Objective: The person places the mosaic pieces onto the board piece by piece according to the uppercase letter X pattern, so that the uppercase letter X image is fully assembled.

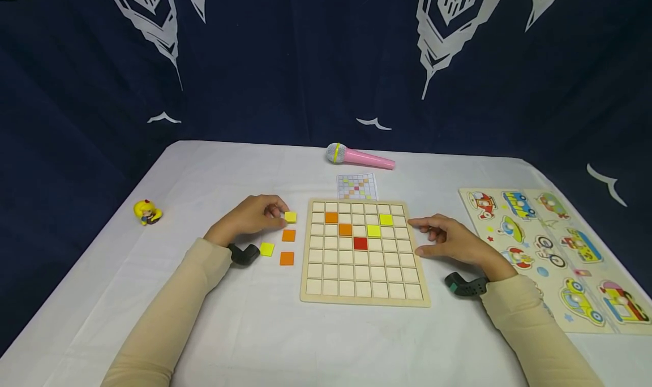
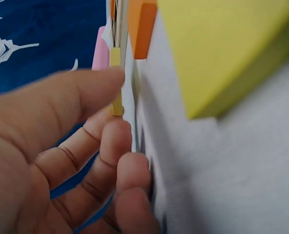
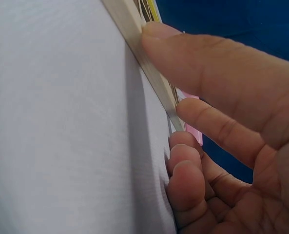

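Observation:
Left of the wooden grid board [image 1: 314, 291], my left hand [image 1: 254, 214] pinches a yellow square tile [image 1: 290, 217] between thumb and fingers. The left wrist view shows that tile [image 2: 116, 56] edge-on at the thumb tip. Nearby on the cloth lie another yellow tile [image 1: 267, 249] and two orange tiles, one upper [image 1: 288, 236] and one lower [image 1: 287, 258]. My right hand [image 1: 448, 240] rests at the board's right edge, thumb and index fingertip touching the rim [image 3: 156, 80]. On the board sit a red tile [image 1: 360, 244], two orange tiles and two yellow tiles.
A small printed pattern card [image 1: 356, 186] lies behind the board, with a pink toy microphone [image 1: 361, 157] beyond it. At the right is a vehicle picture puzzle board [image 1: 530, 228]. A yellow-haired figurine [image 1: 147, 212] lies at the far left of the white-covered table [image 1: 244, 330].

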A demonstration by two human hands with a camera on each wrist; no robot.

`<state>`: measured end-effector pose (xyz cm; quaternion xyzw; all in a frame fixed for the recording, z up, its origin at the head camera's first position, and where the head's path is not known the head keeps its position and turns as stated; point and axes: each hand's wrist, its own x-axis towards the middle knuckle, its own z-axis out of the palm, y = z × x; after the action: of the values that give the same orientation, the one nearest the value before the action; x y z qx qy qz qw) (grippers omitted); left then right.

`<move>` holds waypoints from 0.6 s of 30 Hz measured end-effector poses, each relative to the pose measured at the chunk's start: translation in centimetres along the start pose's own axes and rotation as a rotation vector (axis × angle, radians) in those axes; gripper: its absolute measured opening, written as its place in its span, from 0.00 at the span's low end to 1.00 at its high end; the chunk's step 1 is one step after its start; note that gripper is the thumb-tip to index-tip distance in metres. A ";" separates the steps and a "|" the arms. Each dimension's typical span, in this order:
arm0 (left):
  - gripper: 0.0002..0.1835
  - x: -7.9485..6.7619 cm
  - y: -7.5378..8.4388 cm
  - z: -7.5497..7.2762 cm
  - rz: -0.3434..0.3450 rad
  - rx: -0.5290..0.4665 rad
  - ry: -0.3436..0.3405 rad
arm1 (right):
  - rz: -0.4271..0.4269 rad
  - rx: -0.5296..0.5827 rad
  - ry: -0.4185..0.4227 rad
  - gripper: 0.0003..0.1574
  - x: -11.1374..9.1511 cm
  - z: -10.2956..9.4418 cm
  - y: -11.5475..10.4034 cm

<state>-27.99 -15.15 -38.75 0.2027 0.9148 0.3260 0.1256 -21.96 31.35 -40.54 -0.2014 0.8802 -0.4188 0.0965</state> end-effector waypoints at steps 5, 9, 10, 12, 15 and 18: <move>0.14 0.1 0.3 0.1 0.033 0.004 0.016 | 0.002 0.001 -0.001 0.40 -0.1 0.0 -0.1; 0.16 0.1 0.9 0.2 0.043 -0.015 0.035 | 0.006 0.000 -0.001 0.40 -0.1 0.0 -0.1; 0.16 0.1 1.1 0.3 0.050 -0.016 0.038 | 0.005 -0.002 -0.001 0.40 -0.1 0.0 -0.1; 0.16 0.1 1.5 0.5 0.064 -0.013 0.042 | 0.005 -0.004 -0.001 0.40 -0.1 0.0 -0.1; 0.17 -0.1 2.2 0.8 0.085 -0.001 0.040 | 0.005 -0.005 -0.002 0.40 -0.1 0.0 -0.1; 0.16 -0.2 3.0 1.2 0.098 0.005 0.032 | 0.004 -0.007 -0.002 0.40 0.0 0.0 -0.1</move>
<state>-26.49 -12.49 -37.71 0.2425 0.9065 0.3327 0.0941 -21.91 31.33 -40.43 -0.2005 0.8820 -0.4152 0.0974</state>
